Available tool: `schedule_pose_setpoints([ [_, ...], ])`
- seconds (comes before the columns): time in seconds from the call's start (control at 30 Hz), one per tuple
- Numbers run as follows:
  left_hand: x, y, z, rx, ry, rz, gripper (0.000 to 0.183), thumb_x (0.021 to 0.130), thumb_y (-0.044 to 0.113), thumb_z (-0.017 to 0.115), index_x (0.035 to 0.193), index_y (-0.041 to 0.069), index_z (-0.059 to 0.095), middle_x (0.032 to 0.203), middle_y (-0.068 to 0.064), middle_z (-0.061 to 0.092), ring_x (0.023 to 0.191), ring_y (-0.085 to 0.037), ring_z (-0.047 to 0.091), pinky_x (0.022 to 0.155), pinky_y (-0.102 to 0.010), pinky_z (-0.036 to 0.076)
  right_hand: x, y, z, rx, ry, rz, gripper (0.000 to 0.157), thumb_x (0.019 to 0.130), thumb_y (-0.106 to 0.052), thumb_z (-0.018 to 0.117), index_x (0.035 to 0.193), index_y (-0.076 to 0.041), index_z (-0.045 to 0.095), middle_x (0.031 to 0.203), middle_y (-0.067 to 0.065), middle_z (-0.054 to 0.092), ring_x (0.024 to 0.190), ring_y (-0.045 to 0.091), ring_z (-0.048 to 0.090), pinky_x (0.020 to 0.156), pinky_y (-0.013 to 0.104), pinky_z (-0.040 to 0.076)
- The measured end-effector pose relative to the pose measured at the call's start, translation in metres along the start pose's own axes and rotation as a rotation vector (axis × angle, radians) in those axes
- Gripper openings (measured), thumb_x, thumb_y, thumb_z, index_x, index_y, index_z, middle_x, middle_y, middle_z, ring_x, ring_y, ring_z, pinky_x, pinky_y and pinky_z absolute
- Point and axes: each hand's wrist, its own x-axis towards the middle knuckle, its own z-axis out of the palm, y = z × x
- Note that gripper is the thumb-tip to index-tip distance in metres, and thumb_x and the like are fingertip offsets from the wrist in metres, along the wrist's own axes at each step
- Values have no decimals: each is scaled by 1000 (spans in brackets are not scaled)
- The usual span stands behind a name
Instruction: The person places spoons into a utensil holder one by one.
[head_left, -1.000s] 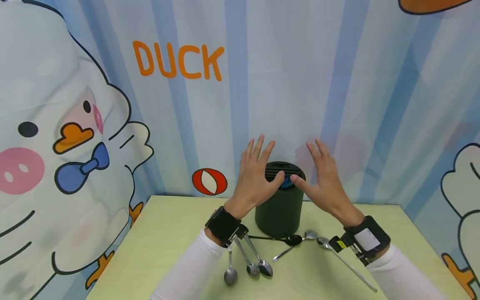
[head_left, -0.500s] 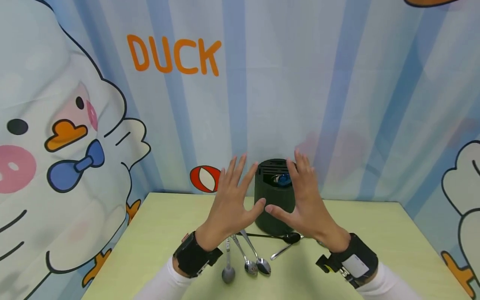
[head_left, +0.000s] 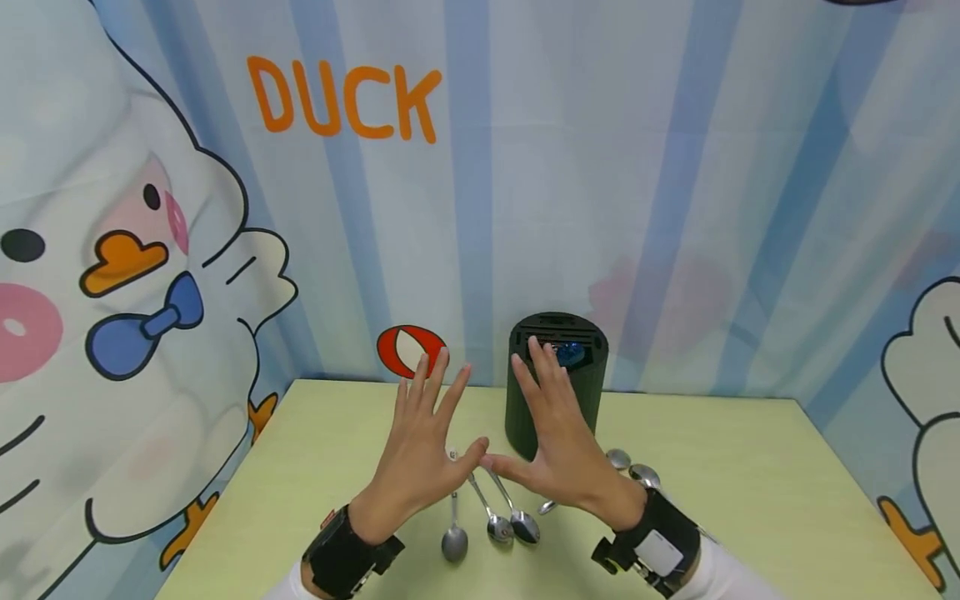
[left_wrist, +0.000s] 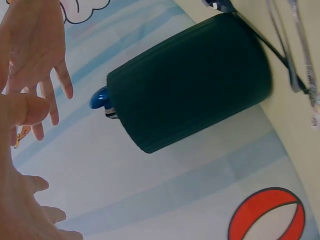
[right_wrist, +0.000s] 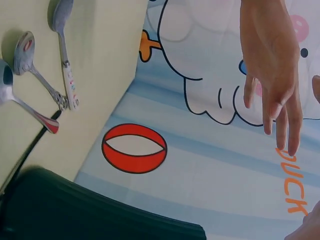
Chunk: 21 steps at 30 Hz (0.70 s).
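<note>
Both hands hover above the table, fingers spread and holding nothing. My left hand (head_left: 420, 458) is left of a dark green container (head_left: 519, 408), over the table. My right hand (head_left: 562, 454) is in front of that container and hides part of it. The thumb tips nearly meet in the head view. A blue, shiny thing (head_left: 570, 354) sticks out of the container's opening; in the left wrist view its blue end (left_wrist: 101, 98) shows a metal part, kind unclear. Below the hands lie several spoons, among them a metal spoon (head_left: 454, 543) and a second one (head_left: 525, 527).
Further spoons, such as one with its bowl showing (head_left: 645, 475), lie right of the container, partly hidden by the right arm. A black handle (right_wrist: 30, 145) lies beside the container. Behind the pale yellow table (head_left: 735, 467) hangs a striped curtain (head_left: 555, 208) with duck prints.
Both hands have drawn back from the container's top, moving down and to the left, fingers still spread. The container's opening shows more fully. The view has shifted slightly.
</note>
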Motion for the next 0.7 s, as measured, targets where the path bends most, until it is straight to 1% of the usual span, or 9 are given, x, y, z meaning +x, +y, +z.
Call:
schedule_pose_setpoints([
  [0.13,-16,-10,2,-2,-20,-33,83,82,48,57,148,23,13,154,-6,1,137,-30,-2,104,-66,9,-3,-1,12,17,-49,47,103,76,-71,53,149,-16,6,154,9,-4,136,35,-3,102,68,12],
  [0.23,-27,-14,6,6,-60,-57,84,82,47,59,148,24,12,154,-4,-1,137,-29,-2,105,-65,8,-8,0,21,24,-95,79,103,75,-69,58,149,-19,4,154,7,-4,137,31,-4,104,66,11],
  [0.33,-38,-17,11,17,-112,-77,85,81,48,59,148,26,12,154,-3,-1,137,-30,-1,105,-65,7,-13,1,30,16,-140,93,104,74,-67,60,149,-20,3,154,8,-4,137,31,-3,104,66,11],
  [0.47,-50,-20,18,31,-169,-81,86,82,53,58,148,26,11,154,-4,0,137,-32,0,104,-66,9,-19,2,43,15,-199,95,103,75,-67,60,149,-22,5,154,6,-5,137,32,-2,104,66,11],
  [0.6,-60,-23,27,27,-192,-88,85,81,55,58,148,26,13,154,-5,3,136,-33,4,102,-67,14,-27,5,55,28,-267,104,101,75,-68,59,149,-24,6,154,3,-6,137,31,0,103,67,12],
  [0.7,-66,-25,33,11,-208,-104,84,82,55,57,148,27,14,154,-4,3,136,-33,7,102,-68,17,-33,7,63,43,-322,127,101,74,-69,59,148,-27,5,154,1,-7,137,28,-1,104,65,12],
])
